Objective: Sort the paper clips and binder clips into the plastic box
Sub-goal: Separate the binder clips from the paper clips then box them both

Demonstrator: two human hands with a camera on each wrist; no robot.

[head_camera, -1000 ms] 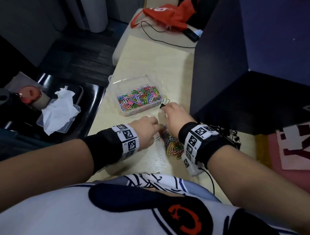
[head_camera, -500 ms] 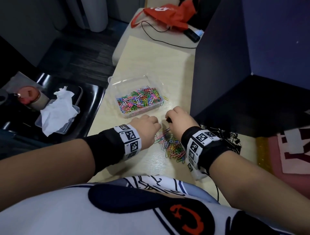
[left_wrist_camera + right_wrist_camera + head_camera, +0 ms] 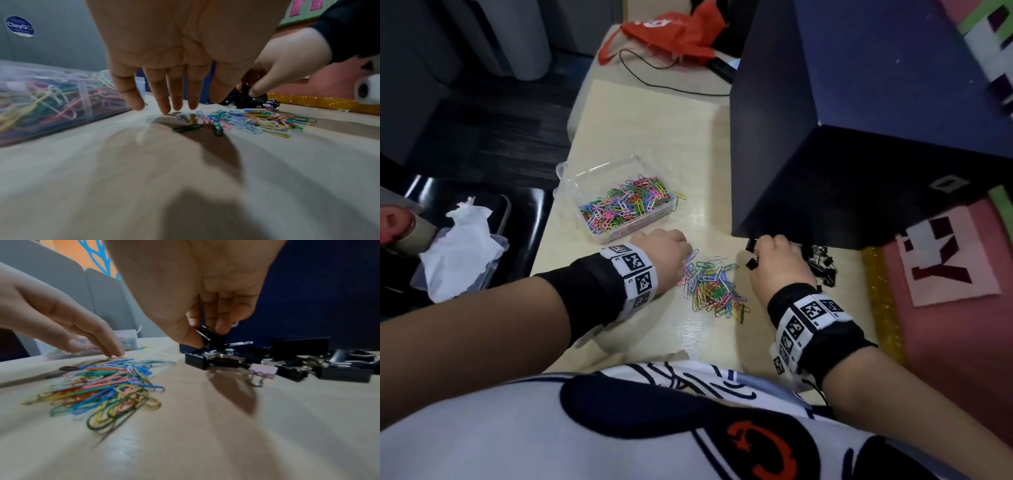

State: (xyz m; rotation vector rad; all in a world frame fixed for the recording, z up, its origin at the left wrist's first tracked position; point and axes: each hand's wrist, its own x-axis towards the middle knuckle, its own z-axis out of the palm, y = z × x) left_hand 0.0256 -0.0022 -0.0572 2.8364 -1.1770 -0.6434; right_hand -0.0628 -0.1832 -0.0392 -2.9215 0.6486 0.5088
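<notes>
On the desk, plastic box (image 3: pixel 571 178) holding coloured paper clips (image 3: pixel 625 207)

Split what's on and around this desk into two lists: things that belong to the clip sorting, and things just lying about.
Job:
plastic box
loose paper clips
binder clips
black binder clip pinched by the right hand
left hand touching the paper clips

Lying about:
red bag
black cable
crumpled tissue

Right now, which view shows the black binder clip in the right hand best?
Right wrist: the black binder clip sits close up, pinched by the right hand. In the head view it is a small dark shape at the fingers. The left wrist view shows only a dark blur there.
</notes>
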